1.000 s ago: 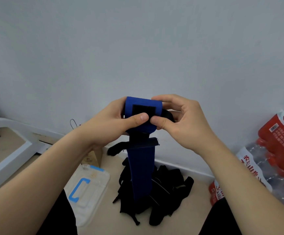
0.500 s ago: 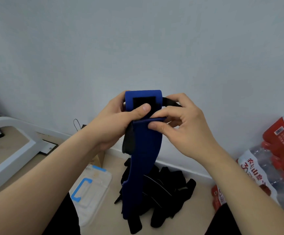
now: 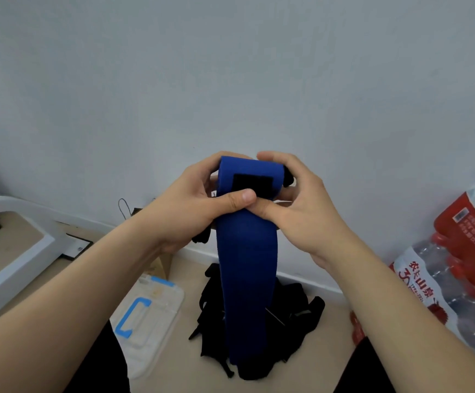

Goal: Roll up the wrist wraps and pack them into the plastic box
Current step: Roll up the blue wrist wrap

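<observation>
In the centre of the frame both hands hold up a blue wrist wrap (image 3: 247,251), a long flat band of soft, matte fabric with a black rectangular patch (image 3: 251,181) near its top. The top of the band is curled over into a roll and the rest hangs straight down. The left hand (image 3: 190,205) is closed around the left side of the roll, its thumb pressing across the front. The right hand (image 3: 298,205) is closed on the right side, its thumb meeting the left one. In the lower centre, a pile of black wraps (image 3: 295,321) lies on the beige floor. The plastic box (image 3: 151,316), clear with a blue handle, stands at the lower left.
</observation>
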Tool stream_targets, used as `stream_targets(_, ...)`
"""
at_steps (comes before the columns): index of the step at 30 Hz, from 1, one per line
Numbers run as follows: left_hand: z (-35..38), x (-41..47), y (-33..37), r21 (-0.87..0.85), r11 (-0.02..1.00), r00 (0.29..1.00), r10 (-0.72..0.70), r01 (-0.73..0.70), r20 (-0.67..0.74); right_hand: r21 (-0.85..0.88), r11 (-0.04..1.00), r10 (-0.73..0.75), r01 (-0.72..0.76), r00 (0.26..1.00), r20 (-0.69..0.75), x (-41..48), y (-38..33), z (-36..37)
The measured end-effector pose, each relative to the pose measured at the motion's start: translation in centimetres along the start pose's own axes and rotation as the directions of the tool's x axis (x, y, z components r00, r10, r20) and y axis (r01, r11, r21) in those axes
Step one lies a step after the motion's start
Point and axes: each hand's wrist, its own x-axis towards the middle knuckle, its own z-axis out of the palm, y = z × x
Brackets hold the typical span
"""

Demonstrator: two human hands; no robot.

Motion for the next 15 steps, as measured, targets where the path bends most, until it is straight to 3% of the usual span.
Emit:
stream_targets(4, -0.8, 0.0, 0.1, 0.03, 1.0, 0.999, -0.007, 0.009, -0.05, 0.131, 0.991, -0.02, -0.013, 0.968, 0.252, -0.1, -0.3, -1.3)
stream_targets(6, -1.0, -0.1, 0.1, 0.137, 0.99, 0.997, -0.023, 0.033, -0.077, 0.14, 0.989, -0.004, -0.042, 0.95, 0.313, -0.3, -0.3, -1.3)
stream_targets(9, -0.9, -0.1, -0.1, 0.249, 0.959, 0.989, -0.11, 0.132, -0.1, 0.026, 1.0, -0.002, -0.006, 0.957, 0.291, -0.2, 0.0, -0.6)
stream_targets(12, -0.2, 0.0, -0.4, 0.193, 0.936, 0.949, -0.264, 0.295, -0.172, -0.02, 0.998, -0.056, 0.062, 0.969, 0.242, 0.0, 0.2, -0.4)
stream_targets(15, 0.2, 0.3, -0.5, 0.11, 0.928, 0.926, -0.335, 0.356, -0.173, -0.026, 0.993, -0.112, 0.119, 0.974, 0.199, 0.3, 0.3, -0.3)
